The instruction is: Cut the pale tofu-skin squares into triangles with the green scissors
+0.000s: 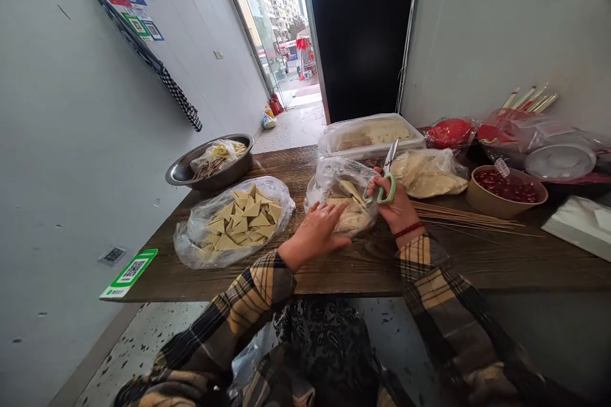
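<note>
My right hand [397, 208] is closed around a pair of scissors [387, 181] with pale green handles, its blades pointing up. My left hand [319, 229], fingers stretched out, lies at the near left side of a clear plastic bag [334, 172]. Inside that bag are pale, flat pieces of what looks like tofu skin [356, 216]; whether my left fingertips touch them I cannot tell. To the left, another plastic bag [191, 238] lies spread open under a heap of cut tan triangles [243, 216].
A metal basin [176, 175] holding bagged sticks stands at the back left. Behind the hands is a white plastic tub [329, 146]. On the right are a bag of pale sheets [427, 175], thin skewers [468, 217] and a paper bowl [496, 200] of red contents. A QR-code sign [131, 273] lies at the left edge.
</note>
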The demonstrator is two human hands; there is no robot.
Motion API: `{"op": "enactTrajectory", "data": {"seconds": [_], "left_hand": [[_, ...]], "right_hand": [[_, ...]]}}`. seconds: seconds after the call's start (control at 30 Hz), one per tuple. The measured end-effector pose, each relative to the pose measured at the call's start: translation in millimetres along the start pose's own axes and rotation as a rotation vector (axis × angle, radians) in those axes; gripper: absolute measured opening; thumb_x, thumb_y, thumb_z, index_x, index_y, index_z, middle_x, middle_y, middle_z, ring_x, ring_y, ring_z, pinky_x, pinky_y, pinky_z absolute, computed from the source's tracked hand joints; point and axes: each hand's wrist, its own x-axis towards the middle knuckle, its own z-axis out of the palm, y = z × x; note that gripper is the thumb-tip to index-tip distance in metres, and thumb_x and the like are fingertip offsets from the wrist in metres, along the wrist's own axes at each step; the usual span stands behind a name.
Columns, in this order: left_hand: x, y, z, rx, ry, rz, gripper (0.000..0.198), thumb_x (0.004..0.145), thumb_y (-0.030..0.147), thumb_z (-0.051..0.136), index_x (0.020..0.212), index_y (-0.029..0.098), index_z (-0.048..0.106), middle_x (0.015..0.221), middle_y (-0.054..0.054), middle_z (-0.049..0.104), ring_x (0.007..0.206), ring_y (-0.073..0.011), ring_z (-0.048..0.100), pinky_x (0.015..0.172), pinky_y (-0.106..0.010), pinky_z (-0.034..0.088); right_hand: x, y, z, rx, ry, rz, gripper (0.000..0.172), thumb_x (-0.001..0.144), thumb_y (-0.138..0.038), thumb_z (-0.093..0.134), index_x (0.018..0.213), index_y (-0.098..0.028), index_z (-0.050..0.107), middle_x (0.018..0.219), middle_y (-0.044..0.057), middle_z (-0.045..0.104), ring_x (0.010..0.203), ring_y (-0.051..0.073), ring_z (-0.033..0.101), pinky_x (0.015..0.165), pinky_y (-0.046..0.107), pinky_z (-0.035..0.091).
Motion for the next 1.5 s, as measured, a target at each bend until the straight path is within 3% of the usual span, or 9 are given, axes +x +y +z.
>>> {"op": "enactTrajectory", "data": {"seconds": [0.23,0.4,0.5,0.67,0.73,0.87,1.03,1.2,1.5], "left_hand": [[-44.7,18.8,21.9,0.222,-0.087,-0.043,0.037,0.086,0.029,0.06,0.121,0.019,0.056,0.108,-0.011,0.065,0.104,-0.0287,0.058,0.095,-0.044,0.042],[-63.1,28.0,33.3,0.042,-0.077,0.043,0.038,0.092,0.038,0.052,0.124,0.019,0.058,0.108,-0.011,0.063,0.102,-0.0261,0.058,0.089,-0.04,0.047],[-65.5,20.9,37.9,-0.149,0.001,-0.019,0.031,0.096,0.036,0.043,0.108,0.02,0.067,0.103,-0.01,0.064,0.098,-0.0225,0.06,0.088,-0.035,0.048],[-55.6,-7.5,42.0,-0.295,0.192,-0.31,0.022,0.094,0.026,0.043,0.095,0.019,0.064,0.089,-0.006,0.065,0.086,-0.0197,0.063,0.081,-0.033,0.05],[-49.6,-15.1,41.5,-0.244,0.174,-0.337,0.02,0.089,0.024,0.053,0.107,0.019,0.061,0.094,-0.006,0.065,0.092,-0.0212,0.063,0.084,-0.034,0.049],[-37.1,-16.1,34.2,-0.051,0.074,-0.389,0.052,0.082,0.034,0.065,0.13,0.02,0.049,0.12,-0.01,0.058,0.098,-0.0236,0.062,0.082,-0.035,0.05],[-19.7,-2.4,26.6,0.206,0.082,-0.249,0.059,0.076,0.041,0.071,0.127,0.02,0.052,0.125,-0.012,0.055,0.112,-0.0298,0.055,0.093,-0.042,0.045],[-5.4,2.4,29.1,0.174,0.007,-0.115,0.058,0.079,0.046,0.066,0.127,0.018,0.05,0.128,-0.013,0.055,0.116,-0.0296,0.052,0.098,-0.042,0.043],[5.6,-9.0,29.1,0.12,-0.098,-0.187,0.038,0.083,0.01,0.044,0.12,0.014,0.053,0.118,-0.015,0.063,0.106,-0.0255,0.061,0.091,-0.037,0.047]], "right_hand": [[3.3,11.6,0.0,-0.027,0.069,0.005,0.03,0.057,-0.022,0.078,0.081,-0.022,0.061,0.058,-0.008,0.057,0.047,0.009,0.053,0.044,0.023,0.045],[1.6,13.9,-0.3,-0.093,0.085,-0.003,0.03,0.057,-0.024,0.079,0.082,-0.022,0.063,0.057,-0.009,0.057,0.048,0.009,0.054,0.045,0.023,0.045],[1.4,13.0,-1.4,-0.143,0.1,-0.014,0.033,0.055,-0.025,0.081,0.083,-0.021,0.064,0.057,-0.008,0.057,0.048,0.01,0.054,0.044,0.024,0.044],[2.7,12.2,-3.6,-0.226,0.135,-0.045,0.038,0.052,-0.024,0.082,0.085,-0.02,0.064,0.06,-0.006,0.06,0.05,0.012,0.055,0.044,0.024,0.043],[3.1,12.8,-4.1,-0.251,0.14,-0.052,0.039,0.053,-0.026,0.082,0.087,-0.02,0.064,0.06,-0.006,0.06,0.05,0.012,0.054,0.044,0.025,0.043],[3.2,15.1,-4.3,-0.293,0.147,-0.062,0.04,0.055,-0.029,0.08,0.09,-0.019,0.065,0.058,-0.007,0.058,0.046,0.01,0.05,0.041,0.022,0.04],[3.3,15.9,-4.7,-0.333,0.147,-0.077,0.041,0.055,-0.032,0.079,0.092,-0.018,0.064,0.059,-0.008,0.057,0.045,0.008,0.048,0.042,0.022,0.04],[2.9,15.0,-4.9,-0.351,0.143,-0.087,0.042,0.056,-0.035,0.077,0.092,-0.017,0.064,0.06,-0.007,0.057,0.046,0.008,0.047,0.043,0.023,0.04],[4.1,12.8,-3.1,-0.37,0.148,-0.095,0.044,0.056,-0.038,0.076,0.092,-0.017,0.063,0.063,-0.005,0.059,0.049,0.01,0.048,0.047,0.024,0.04]]}}
